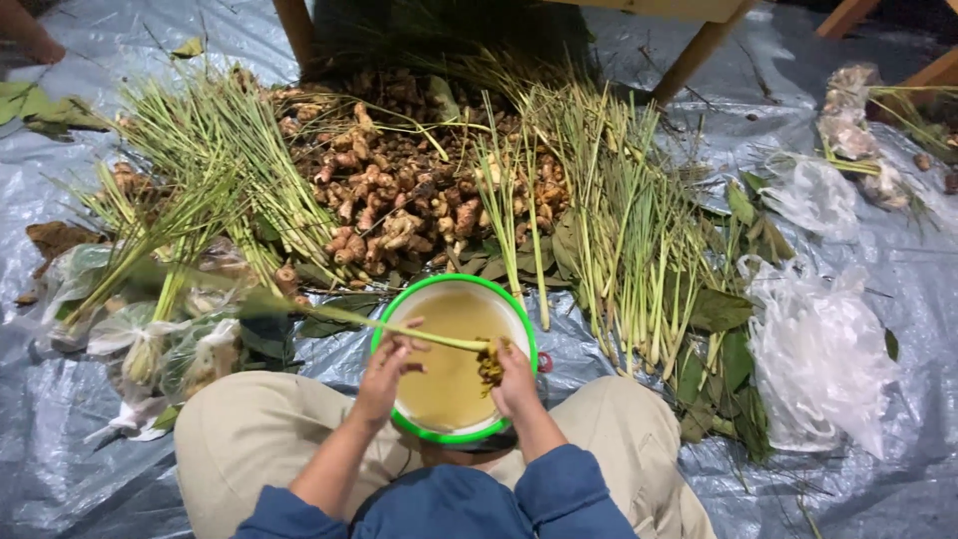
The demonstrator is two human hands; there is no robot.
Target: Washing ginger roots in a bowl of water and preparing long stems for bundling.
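A green-rimmed white bowl (523,324) of murky yellowish water sits between my knees. Over it I hold one lemongrass stalk (329,314), which runs from the bowl out to the left. My left hand (384,371) grips the stalk near its middle. My right hand (514,381) is closed on the stalk's muddy root end (490,365) just above the water.
Bundles of lemongrass (629,230) and a heap of ginger-like roots (394,190) lie ahead on a grey plastic sheet (888,499). Clear plastic bags (818,359) lie to the right, bagged greens (150,339) to the left. Wooden legs (699,55) stand at the back.
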